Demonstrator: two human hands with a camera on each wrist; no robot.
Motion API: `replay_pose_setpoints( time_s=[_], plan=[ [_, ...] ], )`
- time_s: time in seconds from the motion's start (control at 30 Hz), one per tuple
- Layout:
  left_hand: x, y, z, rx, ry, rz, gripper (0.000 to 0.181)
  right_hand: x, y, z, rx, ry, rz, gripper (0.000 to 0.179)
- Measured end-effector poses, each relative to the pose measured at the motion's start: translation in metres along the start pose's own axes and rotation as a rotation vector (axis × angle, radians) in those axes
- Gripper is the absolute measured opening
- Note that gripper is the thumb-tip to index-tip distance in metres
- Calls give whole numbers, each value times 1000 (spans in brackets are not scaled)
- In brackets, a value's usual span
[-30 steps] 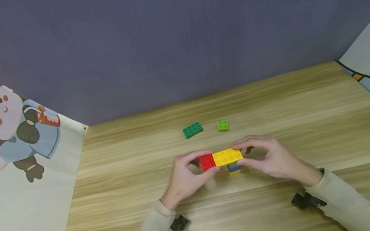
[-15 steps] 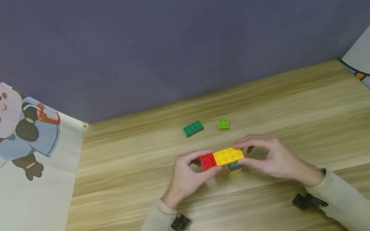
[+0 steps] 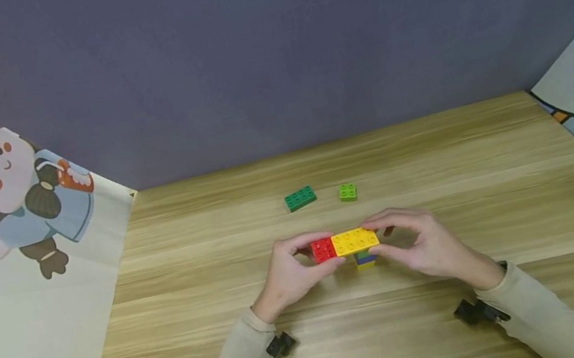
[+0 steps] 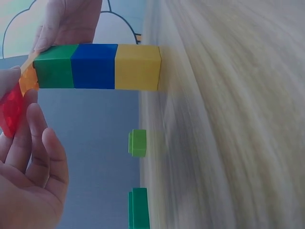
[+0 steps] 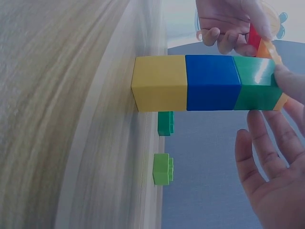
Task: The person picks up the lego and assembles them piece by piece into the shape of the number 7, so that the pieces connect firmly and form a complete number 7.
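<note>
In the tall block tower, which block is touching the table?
The bottom yellow block, right under the blue block. The blue block, the green block on it and the top yellow block are all higher up.

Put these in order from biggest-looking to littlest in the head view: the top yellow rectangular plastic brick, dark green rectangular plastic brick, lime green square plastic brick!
1. Top yellow brick, though it's raised nearer the camera, which makes it look bigger
2. Dark green brick
3. Lime green brick

Three green bricks (image 3: 300, 198), two yellow (image 5: 159, 83), one blue (image 5: 212, 83), one red (image 3: 324, 250).
</note>
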State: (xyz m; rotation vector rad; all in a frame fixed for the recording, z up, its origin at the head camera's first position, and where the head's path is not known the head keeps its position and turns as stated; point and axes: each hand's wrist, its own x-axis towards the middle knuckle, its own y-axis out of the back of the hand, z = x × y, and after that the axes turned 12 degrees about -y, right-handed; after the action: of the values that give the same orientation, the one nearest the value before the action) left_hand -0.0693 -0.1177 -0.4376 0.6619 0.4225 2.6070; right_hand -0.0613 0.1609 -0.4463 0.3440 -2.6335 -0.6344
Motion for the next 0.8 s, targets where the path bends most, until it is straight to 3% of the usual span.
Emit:
replay_pose_setpoints(
  time_s=[0.8],
  plan=[
    [-1,-2,1,-21,19,4,39,0,0,-1,7,3,8,49]
  ],
)
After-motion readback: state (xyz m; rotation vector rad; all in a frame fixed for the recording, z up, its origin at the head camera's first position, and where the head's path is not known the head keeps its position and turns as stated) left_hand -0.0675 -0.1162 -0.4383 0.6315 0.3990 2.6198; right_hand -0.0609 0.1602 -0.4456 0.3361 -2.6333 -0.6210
